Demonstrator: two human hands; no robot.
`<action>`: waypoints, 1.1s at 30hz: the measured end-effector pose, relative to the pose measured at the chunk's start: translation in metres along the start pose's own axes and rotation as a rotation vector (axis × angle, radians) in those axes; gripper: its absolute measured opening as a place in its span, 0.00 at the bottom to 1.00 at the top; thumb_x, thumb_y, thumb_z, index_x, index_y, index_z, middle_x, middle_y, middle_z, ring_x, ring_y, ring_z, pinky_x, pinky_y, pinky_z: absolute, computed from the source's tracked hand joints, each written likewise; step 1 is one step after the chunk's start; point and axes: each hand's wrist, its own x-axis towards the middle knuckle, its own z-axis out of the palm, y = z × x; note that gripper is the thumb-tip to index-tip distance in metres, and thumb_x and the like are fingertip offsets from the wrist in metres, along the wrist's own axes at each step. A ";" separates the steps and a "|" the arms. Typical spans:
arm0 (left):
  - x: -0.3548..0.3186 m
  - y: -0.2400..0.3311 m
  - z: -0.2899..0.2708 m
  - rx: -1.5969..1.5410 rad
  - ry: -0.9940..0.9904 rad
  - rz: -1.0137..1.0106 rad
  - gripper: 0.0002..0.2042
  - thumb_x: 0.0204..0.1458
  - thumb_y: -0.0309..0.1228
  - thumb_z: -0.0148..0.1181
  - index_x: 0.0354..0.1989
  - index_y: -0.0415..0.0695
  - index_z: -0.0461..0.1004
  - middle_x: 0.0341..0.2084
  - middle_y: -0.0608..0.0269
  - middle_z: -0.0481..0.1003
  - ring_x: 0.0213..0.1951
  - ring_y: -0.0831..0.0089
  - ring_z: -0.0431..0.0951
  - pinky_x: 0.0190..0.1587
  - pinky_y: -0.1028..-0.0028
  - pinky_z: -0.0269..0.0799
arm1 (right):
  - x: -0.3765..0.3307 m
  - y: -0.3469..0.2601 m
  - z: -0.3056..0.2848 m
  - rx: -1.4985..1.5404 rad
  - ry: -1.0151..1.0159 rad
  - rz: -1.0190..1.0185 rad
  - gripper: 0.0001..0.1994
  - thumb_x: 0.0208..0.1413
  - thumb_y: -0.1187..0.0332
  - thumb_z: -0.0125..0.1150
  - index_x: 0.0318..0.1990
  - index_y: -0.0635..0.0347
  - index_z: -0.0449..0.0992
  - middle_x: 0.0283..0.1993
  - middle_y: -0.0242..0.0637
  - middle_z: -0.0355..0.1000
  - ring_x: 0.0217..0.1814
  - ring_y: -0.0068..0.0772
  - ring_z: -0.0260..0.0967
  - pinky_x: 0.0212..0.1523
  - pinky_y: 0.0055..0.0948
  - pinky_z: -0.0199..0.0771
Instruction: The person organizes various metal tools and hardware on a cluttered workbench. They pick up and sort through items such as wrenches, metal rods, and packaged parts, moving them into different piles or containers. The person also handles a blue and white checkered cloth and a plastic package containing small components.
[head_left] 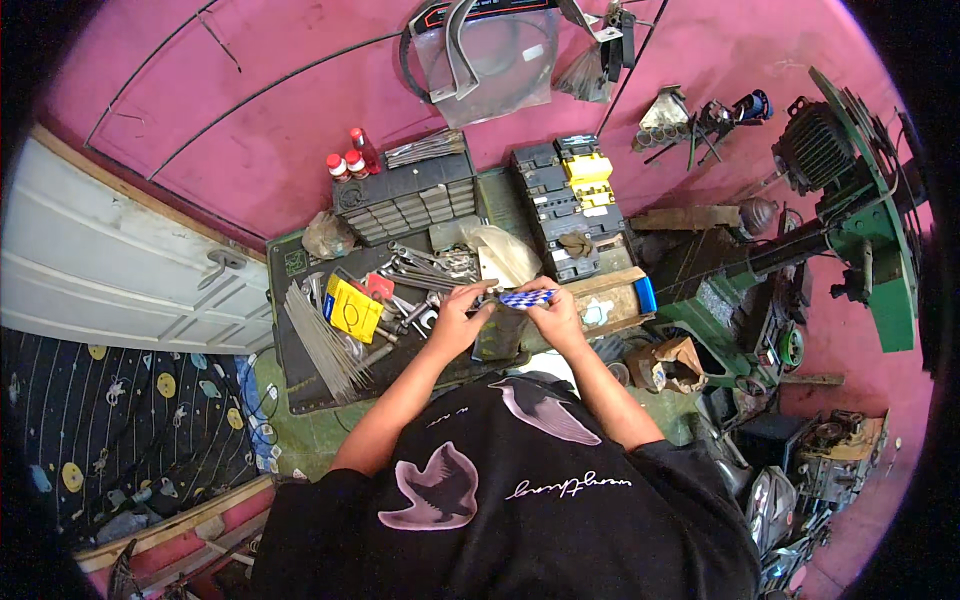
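Observation:
My hands are close together over the front edge of the workbench (300,385). A small blue-and-white checked item (527,298), like a packet or folded cloth, sits between the thumb and fingers of my right hand (560,322). My left hand (462,318) is closed beside its left end, the fingertips pinched together; whatever they hold is too small to make out. Below my hands stands a dark, worn metal block (500,338), perhaps a vise. Left of my left hand lie a yellow packet (352,308), several wrenches (420,315) and a fan of thin grey rods (320,340).
At the back stand a grey drawer cabinet (410,200) with red bottles (367,150) on top and black-and-yellow cases (565,205). A wooden tray (610,305) lies right of my hands. A green drill press (865,230) rises at the right. A white door (130,250) is at the left.

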 end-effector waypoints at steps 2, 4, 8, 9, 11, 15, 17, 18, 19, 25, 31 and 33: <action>-0.005 -0.006 0.002 -0.296 -0.053 -0.277 0.14 0.56 0.27 0.62 0.51 0.39 0.77 0.46 0.55 0.79 0.50 0.69 0.77 0.54 0.69 0.69 | -0.001 -0.006 0.002 -0.164 0.047 -0.100 0.05 0.53 0.75 0.67 0.36 0.65 0.79 0.36 0.33 0.78 0.39 0.22 0.73 0.42 0.25 0.72; -0.008 -0.016 0.007 -0.559 -0.047 -0.279 0.15 0.56 0.26 0.62 0.52 0.39 0.76 0.46 0.57 0.78 0.50 0.71 0.76 0.53 0.70 0.69 | -0.002 -0.008 0.005 -0.225 0.096 -0.117 0.05 0.54 0.72 0.68 0.34 0.65 0.80 0.34 0.33 0.77 0.36 0.22 0.72 0.39 0.26 0.71; -0.003 0.007 -0.005 -0.265 -0.115 -0.074 0.14 0.55 0.26 0.64 0.51 0.40 0.77 0.42 0.59 0.78 0.47 0.70 0.76 0.53 0.71 0.69 | -0.007 -0.006 0.008 -0.155 0.204 -0.037 0.08 0.55 0.69 0.69 0.33 0.65 0.81 0.30 0.36 0.74 0.31 0.26 0.70 0.33 0.28 0.68; -0.003 0.006 -0.007 -0.216 -0.131 -0.062 0.14 0.55 0.27 0.65 0.50 0.40 0.78 0.41 0.59 0.77 0.46 0.70 0.76 0.52 0.71 0.70 | -0.007 -0.008 0.010 -0.137 0.225 -0.033 0.08 0.56 0.68 0.69 0.34 0.65 0.81 0.30 0.36 0.74 0.30 0.26 0.69 0.32 0.28 0.67; -0.001 0.003 -0.009 -0.117 -0.163 -0.038 0.14 0.54 0.28 0.66 0.48 0.40 0.79 0.39 0.58 0.77 0.45 0.68 0.77 0.51 0.71 0.70 | -0.008 -0.014 0.013 -0.144 0.257 -0.013 0.09 0.57 0.67 0.69 0.35 0.66 0.81 0.30 0.36 0.73 0.30 0.26 0.69 0.33 0.28 0.67; 0.003 0.003 -0.011 -0.099 -0.194 -0.022 0.13 0.53 0.29 0.67 0.46 0.40 0.79 0.39 0.57 0.77 0.45 0.64 0.77 0.48 0.68 0.71 | -0.006 -0.009 0.014 -0.147 0.246 -0.045 0.09 0.58 0.67 0.68 0.34 0.66 0.81 0.30 0.36 0.74 0.31 0.26 0.70 0.34 0.27 0.68; 0.000 0.000 -0.005 -0.187 -0.175 -0.097 0.13 0.53 0.29 0.66 0.46 0.39 0.78 0.39 0.56 0.77 0.46 0.63 0.77 0.50 0.68 0.71 | -0.007 -0.010 0.013 -0.152 0.192 -0.015 0.09 0.58 0.67 0.68 0.36 0.66 0.81 0.32 0.36 0.74 0.33 0.26 0.71 0.36 0.27 0.69; -0.002 -0.003 -0.003 -0.230 -0.164 -0.134 0.13 0.53 0.29 0.66 0.46 0.38 0.78 0.39 0.56 0.77 0.47 0.62 0.77 0.51 0.68 0.71 | -0.007 -0.011 0.012 -0.154 0.164 -0.001 0.09 0.58 0.67 0.68 0.36 0.66 0.81 0.33 0.37 0.75 0.34 0.26 0.71 0.37 0.26 0.70; -0.003 -0.006 -0.001 -0.232 -0.151 -0.094 0.13 0.54 0.29 0.65 0.45 0.38 0.77 0.40 0.56 0.77 0.47 0.62 0.77 0.52 0.68 0.70 | -0.006 -0.009 0.010 -0.130 0.145 -0.001 0.09 0.57 0.67 0.69 0.37 0.66 0.81 0.35 0.37 0.75 0.36 0.26 0.71 0.39 0.27 0.70; 0.003 0.008 -0.005 -0.163 -0.063 0.106 0.13 0.49 0.27 0.70 0.41 0.38 0.77 0.42 0.56 0.78 0.50 0.62 0.76 0.56 0.68 0.68 | -0.003 -0.014 -0.006 -0.078 -0.078 -0.051 0.16 0.50 0.68 0.74 0.44 0.64 0.79 0.41 0.37 0.74 0.44 0.29 0.71 0.47 0.30 0.70; 0.004 0.002 -0.002 -0.411 -0.116 -0.153 0.21 0.45 0.24 0.72 0.49 0.40 0.75 0.44 0.61 0.78 0.51 0.69 0.75 0.59 0.69 0.66 | -0.004 -0.007 -0.006 -0.221 -0.104 -0.049 0.17 0.45 0.70 0.75 0.43 0.63 0.78 0.43 0.39 0.76 0.47 0.33 0.73 0.50 0.29 0.70; 0.007 0.004 -0.008 -0.436 -0.188 -0.138 0.26 0.44 0.25 0.73 0.54 0.40 0.74 0.44 0.62 0.77 0.50 0.73 0.75 0.57 0.71 0.68 | -0.004 -0.014 -0.004 -0.246 -0.113 0.016 0.16 0.46 0.70 0.74 0.42 0.64 0.78 0.43 0.40 0.76 0.46 0.31 0.73 0.49 0.29 0.72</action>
